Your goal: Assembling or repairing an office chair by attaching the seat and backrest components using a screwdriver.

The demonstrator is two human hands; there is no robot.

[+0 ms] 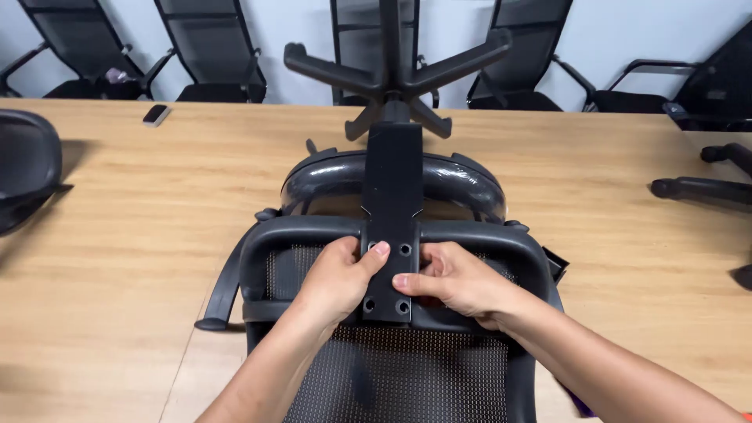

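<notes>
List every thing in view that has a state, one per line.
Office chair: upside down on the table, base up.
Black bracket plate: lying on the backrest frame, four screw holes empty.
Left hand: thumb pressed on the plate.
Right hand: fingers on the plate's edge.
Phone: flat on the table.

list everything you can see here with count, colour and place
wooden table: 1, light brown, fills the frame
upturned office chair: 1, black, mesh back, table centre
bracket plate: 1, black, four holes, on the mesh back's frame
star base: 1, black, behind the seat
office chairs: several, black, along the far wall
small device: 1, dark and grey, far left of table
chair parts: a few, black, right edge
left hand: 1, on the plate
right hand: 1, on the plate
</notes>
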